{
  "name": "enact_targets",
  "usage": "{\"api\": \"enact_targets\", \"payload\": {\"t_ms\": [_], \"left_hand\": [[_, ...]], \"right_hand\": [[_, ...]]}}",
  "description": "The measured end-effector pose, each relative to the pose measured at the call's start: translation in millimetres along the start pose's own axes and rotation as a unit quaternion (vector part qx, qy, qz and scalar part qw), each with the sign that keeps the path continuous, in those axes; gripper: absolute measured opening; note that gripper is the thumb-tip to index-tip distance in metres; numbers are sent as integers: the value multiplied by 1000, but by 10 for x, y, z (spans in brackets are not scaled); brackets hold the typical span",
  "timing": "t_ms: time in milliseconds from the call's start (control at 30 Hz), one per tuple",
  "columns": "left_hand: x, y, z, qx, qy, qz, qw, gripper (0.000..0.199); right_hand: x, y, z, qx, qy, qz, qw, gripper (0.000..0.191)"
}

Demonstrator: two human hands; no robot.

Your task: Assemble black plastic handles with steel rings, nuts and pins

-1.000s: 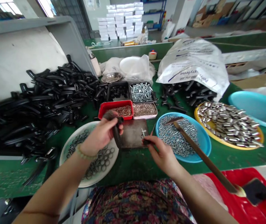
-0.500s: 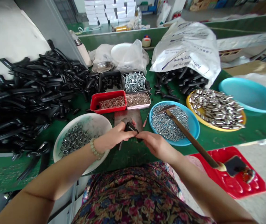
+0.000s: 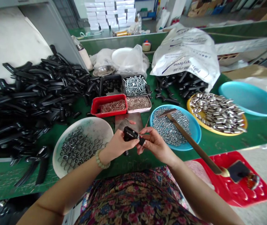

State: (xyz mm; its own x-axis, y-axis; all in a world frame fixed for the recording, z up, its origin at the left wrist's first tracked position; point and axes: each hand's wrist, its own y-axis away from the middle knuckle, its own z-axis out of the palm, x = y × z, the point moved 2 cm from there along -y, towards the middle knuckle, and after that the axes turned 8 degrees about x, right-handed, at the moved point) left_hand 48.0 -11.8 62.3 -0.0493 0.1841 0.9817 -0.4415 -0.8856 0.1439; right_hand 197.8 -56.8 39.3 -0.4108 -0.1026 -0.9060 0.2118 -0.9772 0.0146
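A black part point(image 3: 130, 134) with pale lettering is gripped in my left hand point(image 3: 117, 145), which wears a beaded bracelet. My right hand point(image 3: 154, 144) pinches the dark end piece at the right of that part, between thumb and fingers. Both hands are just in front of a flat metal plate point(image 3: 136, 121). On the left stands a white bowl point(image 3: 101, 125) of metal rings. To the right is a blue tray point(image 3: 196, 129) of small nuts, with a hammer point(image 3: 189, 137) lying across it.
A large pile of black handles point(image 3: 30, 93) covers the left side. Behind the plate are a red bin point(image 3: 96, 107) and a box of screws point(image 3: 135, 86). A yellow tray point(image 3: 227, 133) of metal sleeves and a white bag point(image 3: 187, 50) stand at the right.
The black part is tilted and more visible. My right hand has turned, its fingers spreading around the end piece. My left hand has shifted slightly, and the view has moved a little.
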Motion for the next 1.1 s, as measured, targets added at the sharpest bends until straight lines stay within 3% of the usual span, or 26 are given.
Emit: {"api": "enact_targets", "payload": {"t_ms": [133,233,333,600,867,1000,1100], "left_hand": [[2,24,-16,-4,29,16,999,60],[-16,37,-35,23,52,18,998,62],[-38,47,-35,34,69,0,997,61],[-22,79,-44,-47,82,-39,995,41],[69,107,-176,-63,78,-14,995,61],[22,131,-197,-61,83,-26,994,57],[-57,125,-278,-63,23,-30,997,57]], "right_hand": [[2,15,25,21,20,-38,999,19],[42,16,38,29,10,-39,999,19],[85,8,58,39,-18,-1,999,25],[89,36,104,35,-63,77,994,42],[2,-68,230,22,-103,144,984,48],[83,-101,303,36,-62,119,990,51],[102,-125,274,70,19,89,993,44]]}}
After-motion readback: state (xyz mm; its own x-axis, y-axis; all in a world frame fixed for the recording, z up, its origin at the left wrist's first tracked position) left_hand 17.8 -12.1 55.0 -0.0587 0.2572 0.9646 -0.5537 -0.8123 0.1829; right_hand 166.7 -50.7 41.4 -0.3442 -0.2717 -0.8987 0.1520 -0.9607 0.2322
